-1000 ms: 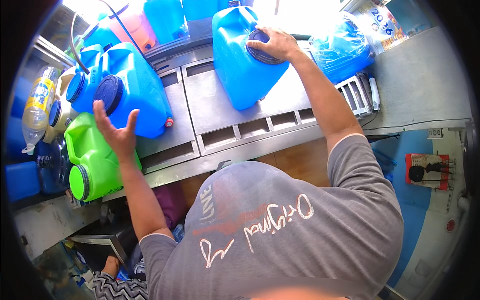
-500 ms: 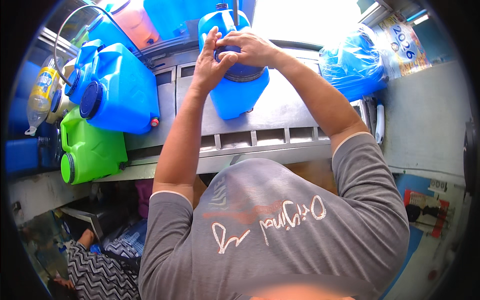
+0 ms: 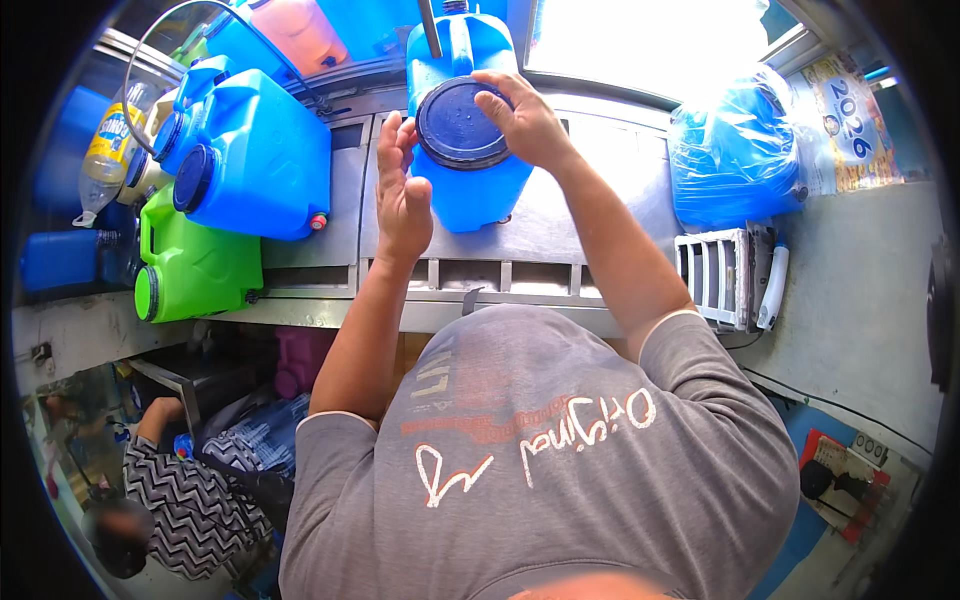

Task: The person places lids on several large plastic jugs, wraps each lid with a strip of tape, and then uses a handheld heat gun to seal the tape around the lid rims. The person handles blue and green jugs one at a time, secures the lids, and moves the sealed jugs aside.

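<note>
A blue water jug (image 3: 475, 205) stands on the metal counter in front of me, and its wide dark-blue screw lid (image 3: 455, 125) faces me. To the left of the lid is my left hand (image 3: 404, 195), fingers apart and palm turned toward it, holding nothing. My right hand (image 3: 530, 122) lies along the lid's upper right edge with its fingers stretched and the thumb over the top. It appears to touch the lid without gripping it. A grey pipe (image 3: 429, 28) comes down in front of the jug's far end.
On the left stand blue jugs (image 3: 265, 150), a green jug (image 3: 205, 255) and a clear bottle with a yellow label (image 3: 108, 150). A plastic-wrapped blue container (image 3: 735, 160) and a white slatted unit (image 3: 715, 280) are at right. Another person (image 3: 190, 500) is low at left.
Both hands have come off the top of the lid and moved apart, my left to the left and down, my right to the right. The lid's face now shows; the view has shifted slightly.
</note>
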`<state>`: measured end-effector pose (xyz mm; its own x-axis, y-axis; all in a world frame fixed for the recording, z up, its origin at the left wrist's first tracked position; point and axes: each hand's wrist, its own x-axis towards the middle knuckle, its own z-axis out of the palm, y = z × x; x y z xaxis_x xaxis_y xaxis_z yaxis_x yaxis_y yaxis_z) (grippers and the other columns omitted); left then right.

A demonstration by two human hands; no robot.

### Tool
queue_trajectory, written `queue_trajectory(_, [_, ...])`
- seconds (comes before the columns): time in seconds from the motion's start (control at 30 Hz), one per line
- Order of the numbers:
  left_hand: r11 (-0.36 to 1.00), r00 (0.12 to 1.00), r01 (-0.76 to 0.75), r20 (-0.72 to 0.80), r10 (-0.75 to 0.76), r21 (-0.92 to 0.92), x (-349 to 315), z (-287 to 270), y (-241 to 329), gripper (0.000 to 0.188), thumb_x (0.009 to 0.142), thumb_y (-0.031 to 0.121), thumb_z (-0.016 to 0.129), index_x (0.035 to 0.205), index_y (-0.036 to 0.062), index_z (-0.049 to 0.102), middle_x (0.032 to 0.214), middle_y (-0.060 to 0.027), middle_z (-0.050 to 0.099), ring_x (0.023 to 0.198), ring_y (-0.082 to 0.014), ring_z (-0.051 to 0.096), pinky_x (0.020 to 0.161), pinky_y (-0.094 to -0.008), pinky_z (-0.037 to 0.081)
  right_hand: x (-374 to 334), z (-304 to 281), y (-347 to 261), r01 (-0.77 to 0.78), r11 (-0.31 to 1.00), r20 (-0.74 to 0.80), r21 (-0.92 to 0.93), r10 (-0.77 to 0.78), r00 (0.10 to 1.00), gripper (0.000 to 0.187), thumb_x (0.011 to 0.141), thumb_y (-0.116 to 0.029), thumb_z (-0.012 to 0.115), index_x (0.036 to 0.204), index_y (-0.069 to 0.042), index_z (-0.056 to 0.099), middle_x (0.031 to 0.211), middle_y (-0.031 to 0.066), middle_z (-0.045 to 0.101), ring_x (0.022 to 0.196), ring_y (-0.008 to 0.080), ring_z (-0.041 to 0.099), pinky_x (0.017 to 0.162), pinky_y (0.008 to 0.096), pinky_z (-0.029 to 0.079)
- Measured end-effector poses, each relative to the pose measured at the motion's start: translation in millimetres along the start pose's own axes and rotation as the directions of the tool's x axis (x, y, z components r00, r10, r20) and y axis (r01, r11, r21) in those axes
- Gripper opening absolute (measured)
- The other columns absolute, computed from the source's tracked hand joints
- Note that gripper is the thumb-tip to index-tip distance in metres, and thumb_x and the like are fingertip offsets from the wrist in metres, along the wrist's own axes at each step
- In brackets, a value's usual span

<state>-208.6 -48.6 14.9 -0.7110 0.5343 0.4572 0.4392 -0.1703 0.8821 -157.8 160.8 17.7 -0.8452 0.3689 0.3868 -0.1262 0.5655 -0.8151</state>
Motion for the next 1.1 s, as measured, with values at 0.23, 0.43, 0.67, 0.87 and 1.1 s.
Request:
queue_trajectory(0.23, [0.987,0.985,0.157,0.064,-0.159,0.035,52.2,-11.1,-25.8,0.108,0.089,0.086,0.027,0.156,0.0009,0.027,0.142,-0.0239,0.050,0.136,-0.0301,0.046,0.115,-0.0393,0.033,16.0,-6.1,-21.0,0.109,0.927,0.127,-0.358,-0.068,0.990,0.073,0.086,-0.065,0.067,0.135,-0.012,0.063,0.147,0.0241,0.048,0.134,0.0421,0.049,0.109,0.0496,0.043])
queue_trajectory(0.43, [0.985,0.983,0.169,0.076,-0.168,-0.013,44.6,-13.4,-29.1,0.113,0.083,0.092,0.019,0.158,0.0075,0.025,0.136,-0.0226,0.058,0.136,-0.0283,0.047,0.118,-0.0418,0.028,5.7,15.7,-78.7,0.084,0.613,0.296,-0.785,0.252,0.921,0.114,0.062,-0.082,0.072,0.155,-0.026,0.039,0.160,0.0242,0.029,0.147,0.0455,0.029,0.117,0.0551,0.033])
queue_trajectory(0.67, [0.978,0.981,0.177,0.104,-0.166,-0.108,35.5,-33.9,-36.3,0.112,0.084,0.091,0.023,0.158,0.0065,0.023,0.144,-0.0216,0.050,0.139,-0.0280,0.042,0.119,-0.0418,0.025,42.3,-4.5,-68.8,0.287,0.773,0.587,-0.566,0.133,0.799,0.109,0.064,-0.061,0.082,0.156,-0.027,0.034,0.157,0.0217,0.034,0.142,0.0466,0.036,0.110,0.0569,0.043])
queue_trajectory(0.87, [0.995,0.978,0.102,0.183,-0.105,0.022,26.4,-37.6,-44.8,0.116,0.073,0.081,0.066,0.159,0.0150,0.024,0.151,-0.0216,0.043,0.143,-0.0381,0.039,0.116,-0.0488,0.034,80.6,-57.5,-53.0,-0.188,0.964,0.640,-0.189,0.266,0.721,0.100,0.076,-0.062,0.078,0.156,-0.021,0.035,0.147,0.0215,0.046,0.130,0.0391,0.054,0.097,0.0391,0.056])
queue_trajectory(1.1, [0.697,0.926,-0.361,0.328,0.188,0.619,63.8,-8.4,-0.9,0.111,0.064,0.075,0.079,0.151,0.0148,0.044,0.153,-0.0170,0.045,0.144,-0.0401,0.038,0.119,-0.0538,0.030,46.0,-89.4,3.6,-0.517,0.773,0.548,0.369,0.268,0.792,0.086,0.082,-0.069,0.070,0.139,-0.007,0.051,0.124,0.0142,0.062,0.107,0.0196,0.067,0.082,0.0265,0.059])
